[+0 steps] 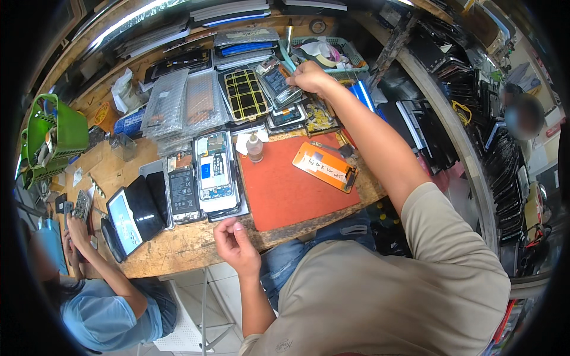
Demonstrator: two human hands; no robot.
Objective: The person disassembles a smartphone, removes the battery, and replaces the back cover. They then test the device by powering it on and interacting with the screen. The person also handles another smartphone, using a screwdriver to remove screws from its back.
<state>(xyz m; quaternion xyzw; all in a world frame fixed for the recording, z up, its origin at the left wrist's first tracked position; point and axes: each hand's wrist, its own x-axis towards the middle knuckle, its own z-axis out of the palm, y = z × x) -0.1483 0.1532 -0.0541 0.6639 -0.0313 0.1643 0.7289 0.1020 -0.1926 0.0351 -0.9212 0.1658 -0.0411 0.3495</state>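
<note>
**Right hand (310, 78) reached to the back of a crowded wooden bench (157, 256)**

The bench filled the middle of the view, with a co-worker in a blue top (110, 314) seated at its left end, both hands at a small device. In front of the wearer lay a red-orange mat (285, 199). Behind and left of it, bubble-wrapped packs (178, 110) were piled, and a green basket (74, 126) stood at the far left. A pale teal basket (358, 60) sat at the back. Left of the mat lay an opened phone (215, 169), its boards exposed.

The right hand's fingers were drawn together over stacked phone parts (274, 80), in front of the teal basket; whether they gripped the pale teal strip (287, 60) beside them, I could not tell. The left hand (237, 244) was loosely curled at the bench's front edge, near the mat's corner, with nothing visible in it. An orange phone panel (320, 166) lay aslant on the mat's right half, and a small clear bottle (255, 149) stood upright at its back left.
</note>
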